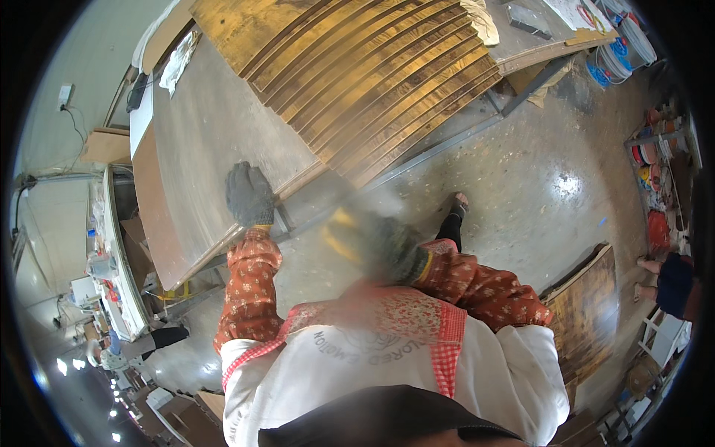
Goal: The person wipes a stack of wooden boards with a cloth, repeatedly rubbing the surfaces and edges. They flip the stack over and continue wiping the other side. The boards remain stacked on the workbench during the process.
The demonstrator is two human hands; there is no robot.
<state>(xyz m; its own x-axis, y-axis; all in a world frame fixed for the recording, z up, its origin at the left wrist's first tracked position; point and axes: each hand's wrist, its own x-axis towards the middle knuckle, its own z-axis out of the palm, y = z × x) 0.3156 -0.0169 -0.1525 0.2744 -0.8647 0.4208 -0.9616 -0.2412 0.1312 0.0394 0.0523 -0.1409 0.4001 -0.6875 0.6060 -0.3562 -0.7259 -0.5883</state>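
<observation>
My left hand (pixel 249 195), in a dark grey knit glove with a yellow cuff, lies on the front edge of a worn wooden table (pixel 216 141), its fingers resting on the top. In front of my chest, my right hand (pixel 391 249) wears a similar glove and is smeared by motion. A yellow blur shows at its fingers; whether that is glove or a held thing cannot be made out. Beyond both hands, a stack of thin brown-yellow boards (pixel 372 82) lies fanned out in steps across the table.
A white cloth (pixel 179 63) lies at the table's far left. Wire spools (pixel 622 56) stand at the far right. On the right, a brown board (pixel 585 313) is near a shelf with colourful items (pixel 655 171). Other people (pixel 674 283) are at the right and lower left.
</observation>
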